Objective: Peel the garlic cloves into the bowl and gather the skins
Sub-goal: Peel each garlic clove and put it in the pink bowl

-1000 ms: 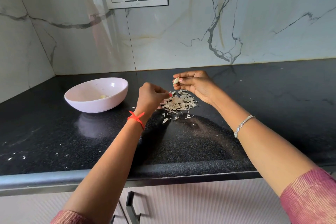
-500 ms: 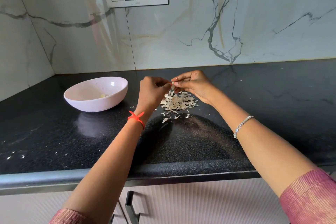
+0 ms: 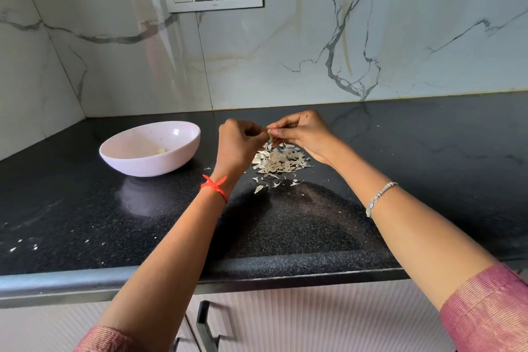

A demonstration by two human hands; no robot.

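Both hands pinch one garlic clove [image 3: 270, 134] between them: the right hand [image 3: 304, 134] holds it with thumb and fingertips, and the left hand [image 3: 237, 143], fingers curled, nips its other side. A strip of skin hangs from it. The clove is held directly above the pile of skins [image 3: 278, 161] on the black countertop [image 3: 85, 223]. To the left stands the pink bowl [image 3: 148, 167], which holds one peeled clove [image 3: 161, 150].

Black counter [image 3: 428, 168]: pink bowl [image 3: 148, 165] left, skin pile [image 3: 278, 161] ctr, flecks [image 3: 23, 247] front-left.
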